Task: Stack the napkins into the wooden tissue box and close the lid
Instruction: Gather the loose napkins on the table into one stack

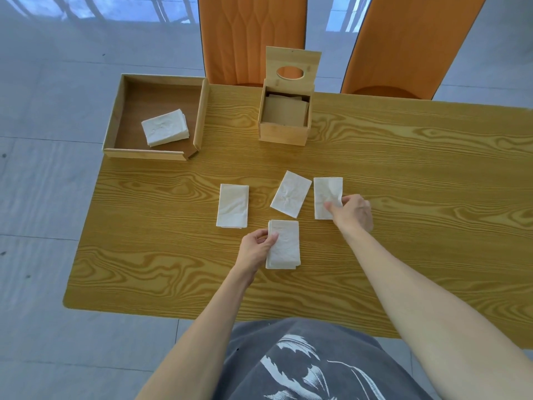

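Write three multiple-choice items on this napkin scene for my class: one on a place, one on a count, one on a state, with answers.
1. Where does the napkin pile that no hand touches lie?
A. in the wooden tray
B. on a chair
C. in the tissue box

2. How many napkin lots lie on the table itself?
A. two
B. four
C. six

3. The box's lid is:
A. shut
B. missing
C. raised

Answers: 1 A, the pile rests on the tray floor. 2 B, four separate white lots. 3 C, the lid stands upright behind the opening.

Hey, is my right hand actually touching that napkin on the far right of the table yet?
Touching. In the head view the right hand has its fingertips pressed onto the lower right corner of the rightmost napkin, with no table showing between them.
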Tool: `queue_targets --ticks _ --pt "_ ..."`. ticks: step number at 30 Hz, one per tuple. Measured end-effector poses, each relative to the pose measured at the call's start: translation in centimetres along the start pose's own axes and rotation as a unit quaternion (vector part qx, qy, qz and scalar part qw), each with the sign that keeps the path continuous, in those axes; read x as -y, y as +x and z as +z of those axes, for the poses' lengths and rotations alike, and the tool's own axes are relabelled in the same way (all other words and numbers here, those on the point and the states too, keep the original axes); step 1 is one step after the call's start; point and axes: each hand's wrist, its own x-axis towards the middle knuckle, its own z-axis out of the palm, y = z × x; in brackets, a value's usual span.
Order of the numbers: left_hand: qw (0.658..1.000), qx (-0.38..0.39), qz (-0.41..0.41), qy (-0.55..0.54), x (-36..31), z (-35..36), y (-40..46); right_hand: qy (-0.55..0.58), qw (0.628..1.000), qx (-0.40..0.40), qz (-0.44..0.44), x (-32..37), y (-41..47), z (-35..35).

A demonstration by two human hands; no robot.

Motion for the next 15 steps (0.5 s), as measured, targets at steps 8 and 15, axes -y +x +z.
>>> queue_targets --ticks 8,15 --pt "0.999 -0.011 -0.018 -0.033 0.3 0.1 -0.2 0.086 0.996 -0.014 -0.012 -1.9 -0.7 0.5" --pt "0.999 -0.015 0.0 -0.032 0.5 0.3 -0.6 0.29 0.956 0.027 -0.029 -4.7 -3.5 1.2"
